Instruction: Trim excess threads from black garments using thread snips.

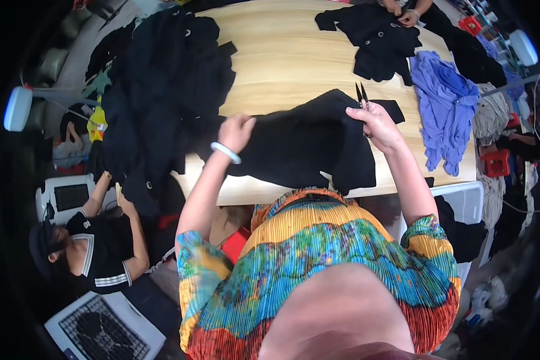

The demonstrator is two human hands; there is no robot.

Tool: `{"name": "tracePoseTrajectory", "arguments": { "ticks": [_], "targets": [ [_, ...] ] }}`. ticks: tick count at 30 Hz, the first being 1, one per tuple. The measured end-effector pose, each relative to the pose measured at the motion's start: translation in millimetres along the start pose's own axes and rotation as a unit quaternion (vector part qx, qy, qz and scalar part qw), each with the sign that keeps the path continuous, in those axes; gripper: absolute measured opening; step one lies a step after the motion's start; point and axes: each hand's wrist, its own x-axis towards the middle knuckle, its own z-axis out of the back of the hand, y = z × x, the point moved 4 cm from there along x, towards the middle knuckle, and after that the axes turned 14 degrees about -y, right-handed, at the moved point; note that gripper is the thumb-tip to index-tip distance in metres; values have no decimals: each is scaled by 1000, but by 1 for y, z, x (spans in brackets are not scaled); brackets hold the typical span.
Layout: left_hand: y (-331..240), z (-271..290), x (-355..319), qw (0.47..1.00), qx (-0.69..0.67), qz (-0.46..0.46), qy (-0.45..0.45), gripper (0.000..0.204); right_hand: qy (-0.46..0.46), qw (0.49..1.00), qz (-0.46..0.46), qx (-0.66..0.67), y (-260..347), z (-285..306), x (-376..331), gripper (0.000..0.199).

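Observation:
A black garment (pixel 300 141) is stretched between my two hands over the near edge of the wooden table. My left hand (pixel 236 133), with a pale bangle on its wrist, is closed on the garment's left part; its fingertips are slightly blurred. In my right hand (pixel 378 126) is a pair of dark thread snips (pixel 362 96), blades pointing away from me. The thumb of that hand lies against the garment's upper right edge. A narrow black piece (pixel 393 111) of cloth sticks out just beyond the right hand.
A large heap of black garments (pixel 156 90) covers the table's left side. At the far right, another person's hands (pixel 408 15) touch a black garment (pixel 378 45). Purple clothing (pixel 444 108) drapes over the right edge, near a white bin (pixel 462 201). A seated person (pixel 96 252) works at lower left.

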Motion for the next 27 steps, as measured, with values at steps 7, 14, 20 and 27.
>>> {"name": "tracePoseTrajectory", "arguments": {
  "ticks": [7, 14, 20, 27],
  "targets": [
    [-116, -9, -31, 799, -549, 226, 92, 38, 24, 980, 152, -128, -11, -76, -4, 46],
    [-86, -14, -33, 739, -589, 317, 85, 17, 113, 983, 79, -122, -21, -82, -7, 40],
    [-110, 37, -15, 718, -627, 231, 195, 31, 22, 982, 176, -71, 37, -61, 7, 32],
    [-178, 129, 5, 720, -637, 21, 276, 32, 232, 942, 236, 54, 108, -86, -33, 41]
  ]
}}
